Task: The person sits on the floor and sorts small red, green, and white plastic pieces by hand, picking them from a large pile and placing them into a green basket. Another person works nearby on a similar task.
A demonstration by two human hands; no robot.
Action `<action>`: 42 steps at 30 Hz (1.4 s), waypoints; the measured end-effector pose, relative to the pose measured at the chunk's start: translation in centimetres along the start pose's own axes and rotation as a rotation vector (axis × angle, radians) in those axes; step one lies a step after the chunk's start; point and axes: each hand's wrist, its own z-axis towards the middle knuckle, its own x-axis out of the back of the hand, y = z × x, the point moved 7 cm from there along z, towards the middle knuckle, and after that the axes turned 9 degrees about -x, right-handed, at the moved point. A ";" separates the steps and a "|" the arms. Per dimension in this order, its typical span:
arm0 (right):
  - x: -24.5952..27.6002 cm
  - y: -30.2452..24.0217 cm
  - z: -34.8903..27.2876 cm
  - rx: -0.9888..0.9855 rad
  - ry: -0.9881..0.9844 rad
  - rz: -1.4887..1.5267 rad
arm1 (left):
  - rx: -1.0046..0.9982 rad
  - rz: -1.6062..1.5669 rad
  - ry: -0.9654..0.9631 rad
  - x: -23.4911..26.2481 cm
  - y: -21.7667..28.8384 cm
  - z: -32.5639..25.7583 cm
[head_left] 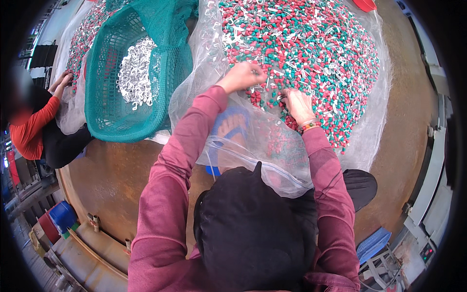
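Note:
A broad pile of small red, green and white pieces (pixel 311 53) lies spread in front of me, with white hook-shaped and stick-like bits mixed in. My left hand (pixel 243 76) is over the pile's near left edge, its fingers curled in toward the thumb; whatever they pinch is too small to name. Lower and to the right, my right hand (pixel 298 104) reaches down into the pieces. Its fingers are drawn together at the tips, and anything between them is hidden. A sheer white mesh sheet (pixel 287 170) lies beneath the pile and comes up near my legs.
On the left stands a green basket (pixel 97 112) under green netting (pixel 180 63), holding white hook-shaped pieces (pixel 136 73). Farther left, another person in an orange top (pixel 34 126) works at a similar pile. A red container (pixel 365 5) sits at the far right, a blue crate (pixel 373 245) behind me.

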 end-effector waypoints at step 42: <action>-3.3 0.1 1.0 -0.182 -0.138 -0.049 | -0.059 0.612 -0.322 -3.6 -1.5 -3.2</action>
